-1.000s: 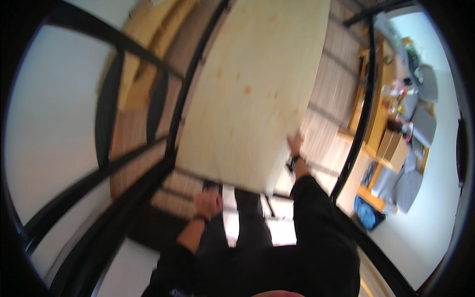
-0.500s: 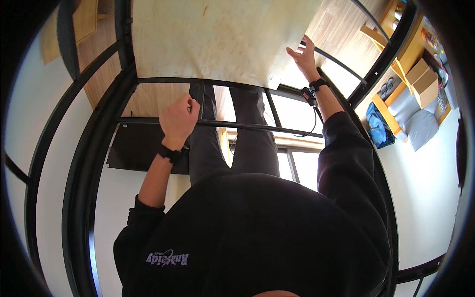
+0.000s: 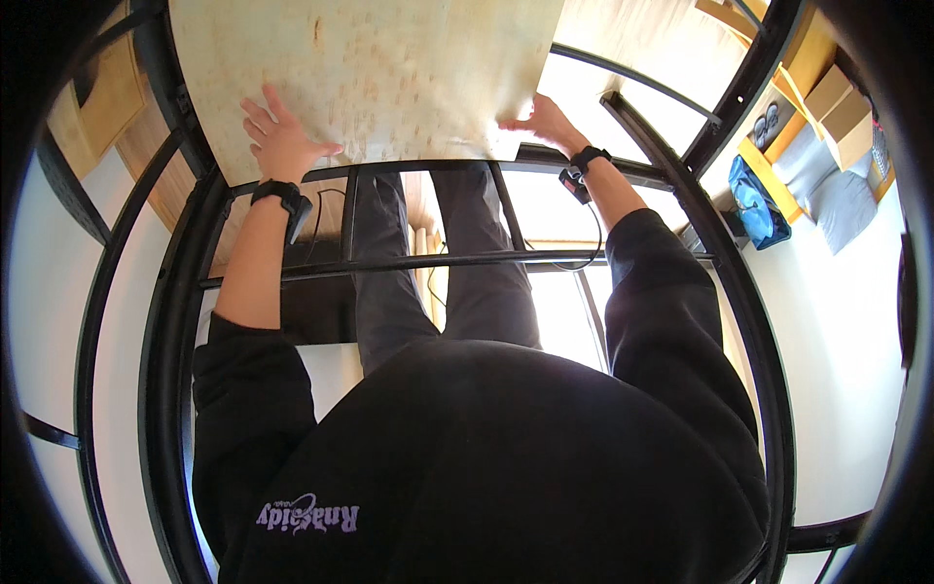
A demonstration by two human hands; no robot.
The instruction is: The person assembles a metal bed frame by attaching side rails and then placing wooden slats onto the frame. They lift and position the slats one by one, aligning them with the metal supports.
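A pale wooden board (image 3: 389, 73) with mottled marks lies ahead of me inside a black metal frame (image 3: 418, 261). My left hand (image 3: 282, 141) is open on the board's near left part, its fingers spread and pointing forward. At the near right corner is my right hand (image 3: 550, 125), its thumb stretched over the board's top and its other fingers at the edge, partly hidden. Each wrist wears a black band; a small dark device (image 3: 574, 185) with a cable hangs by the right one.
Black rails rise on both sides of me, and my legs (image 3: 477, 243) show beneath the crossbar. Off to the right are a cardboard box (image 3: 839, 107), a grey cushion (image 3: 842, 209), a blue bag (image 3: 757, 204) and dark slippers (image 3: 766, 123). A dark panel (image 3: 316, 307) stands below left.
My left hand has gone from a loose fist above the crossbar to spread fingers on the board. My right hand has come nearer, onto the board's corner. The view has shifted.
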